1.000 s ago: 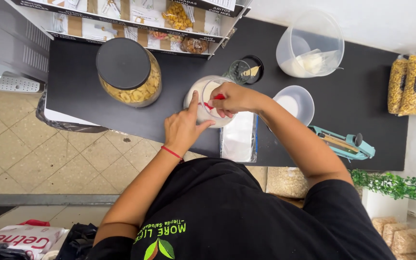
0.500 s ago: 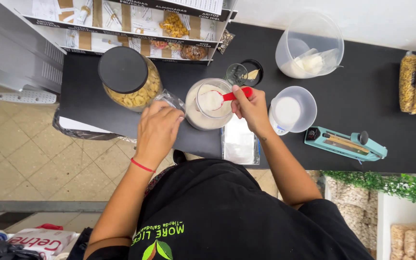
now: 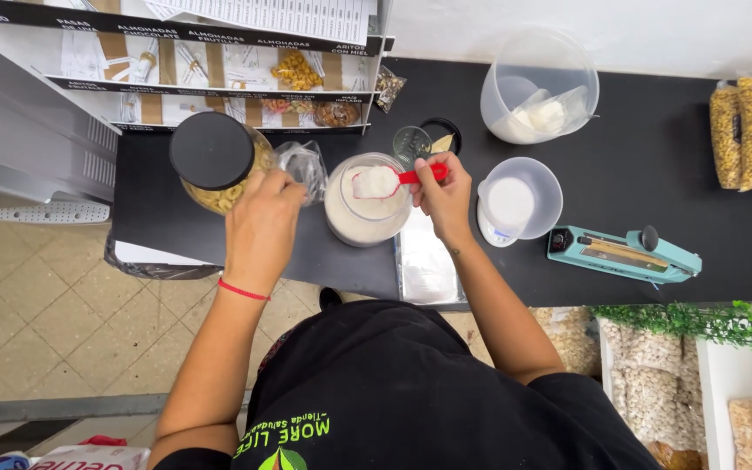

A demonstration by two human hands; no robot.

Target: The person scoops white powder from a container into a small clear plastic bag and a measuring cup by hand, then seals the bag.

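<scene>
The black counter (image 3: 654, 148) ran across the top of the view, set against a white wall, with tan floor tiles (image 3: 45, 322) below its near edge. At the back left stood a white shelf unit (image 3: 219, 78) with labelled rows and small samples of snacks.

The right hand (image 3: 444, 196) was closed around the handle of a red scoop (image 3: 393, 180), which was heaped with white powder and sat level just over the open jar of white powder (image 3: 365, 209). The left hand (image 3: 263, 222) was curled on a crumpled clear plastic bag (image 3: 305, 165), just beside a jar with a black lid (image 3: 218, 161) filled with yellow rings; how tightly it gripped the bag could not be told.

To the right of the scoop hand, a clear bowl of white powder (image 3: 520, 198) stood on a small scale. Behind it was a large clear tub (image 3: 540, 83), and further right lay a teal bag sealer (image 3: 624, 254). Packets of yellow snacks (image 3: 750, 130) rested at the counter's far right end, and green leaves (image 3: 698, 320) showed below it.
</scene>
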